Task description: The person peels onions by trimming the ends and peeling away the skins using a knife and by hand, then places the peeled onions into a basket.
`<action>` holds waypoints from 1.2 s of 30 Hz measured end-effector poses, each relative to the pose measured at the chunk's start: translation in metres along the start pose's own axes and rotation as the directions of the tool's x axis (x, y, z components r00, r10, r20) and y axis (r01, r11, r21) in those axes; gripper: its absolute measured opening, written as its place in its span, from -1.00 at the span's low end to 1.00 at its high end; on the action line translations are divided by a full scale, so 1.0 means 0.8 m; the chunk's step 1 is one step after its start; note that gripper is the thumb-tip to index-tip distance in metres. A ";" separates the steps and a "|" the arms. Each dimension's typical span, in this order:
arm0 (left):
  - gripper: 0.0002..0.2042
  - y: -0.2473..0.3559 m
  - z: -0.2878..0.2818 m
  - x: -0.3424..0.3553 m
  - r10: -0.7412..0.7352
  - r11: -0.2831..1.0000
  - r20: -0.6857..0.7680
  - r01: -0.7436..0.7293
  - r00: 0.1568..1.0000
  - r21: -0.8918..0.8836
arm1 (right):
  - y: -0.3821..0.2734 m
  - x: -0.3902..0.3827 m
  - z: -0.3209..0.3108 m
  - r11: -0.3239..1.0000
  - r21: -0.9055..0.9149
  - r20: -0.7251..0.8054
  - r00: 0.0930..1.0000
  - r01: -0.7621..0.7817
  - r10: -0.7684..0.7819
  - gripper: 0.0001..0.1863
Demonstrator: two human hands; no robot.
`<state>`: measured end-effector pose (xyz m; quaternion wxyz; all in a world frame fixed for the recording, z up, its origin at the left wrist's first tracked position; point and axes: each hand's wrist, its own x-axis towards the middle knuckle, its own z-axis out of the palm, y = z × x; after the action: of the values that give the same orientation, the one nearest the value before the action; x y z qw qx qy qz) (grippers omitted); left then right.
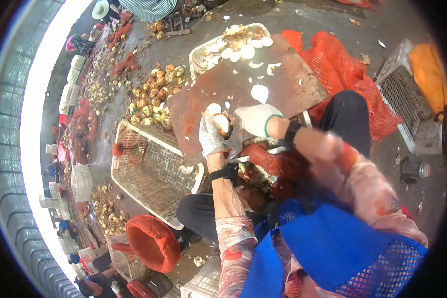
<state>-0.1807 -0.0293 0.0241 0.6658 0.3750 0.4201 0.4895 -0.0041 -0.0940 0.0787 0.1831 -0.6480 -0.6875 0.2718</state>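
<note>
My left hand (pixel 211 135), in a white glove, grips a partly peeled onion-like bulb (pixel 222 123) with bare white flesh and brown skin on its right side. My right hand (pixel 257 120), gloved in white with a green band at the wrist, is curled just to the right of the bulb. Whatever its fingers close on is hidden. Both hands are over the near edge of a brown board (pixel 203 94). A peeled white bulb (pixel 259 93) lies on the board beyond my right hand, with small white scraps around it.
At the board's far edge, a white crate (pixel 192 63) holds peeled white pieces. Brown bulbs (pixel 156 92) are heaped to the left, above a white plastic crate (pixel 149 154). Red mesh sacks (pixel 328 64) lie to the right; a red tub-shaped container (pixel 151 243) stands lower left.
</note>
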 end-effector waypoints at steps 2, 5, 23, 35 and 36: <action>-0.59 -0.009 -0.024 0.023 -0.027 1.000 0.087 0.026 0.996 0.014 | -0.011 -0.011 0.006 0.998 -0.063 0.017 1.000 -0.006 0.007 -0.74; -0.62 -0.016 -0.016 0.020 0.060 0.994 0.030 -0.062 0.998 0.095 | -0.004 -0.016 0.014 0.992 -0.125 0.022 1.000 0.001 0.002 -0.75; -0.61 -0.001 -0.027 0.007 0.144 0.928 -0.022 -0.127 0.989 0.351 | -0.003 0.046 0.009 0.990 -0.066 0.224 0.965 -0.123 0.135 -0.63; -0.61 0.034 -0.017 -0.018 0.067 0.862 0.010 -0.063 0.998 0.504 | -0.045 0.063 -0.007 0.964 0.247 0.079 0.993 -0.101 0.084 -0.56; -0.64 0.032 -0.024 -0.018 0.039 0.887 -0.030 -0.021 0.999 0.461 | -0.051 0.062 -0.007 0.978 0.193 0.033 0.996 -0.083 0.079 -0.61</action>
<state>-0.2096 -0.0353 0.0429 0.5421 0.5192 0.5309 0.3933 -0.0377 -0.0444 0.1029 0.2258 -0.6510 -0.6330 0.3529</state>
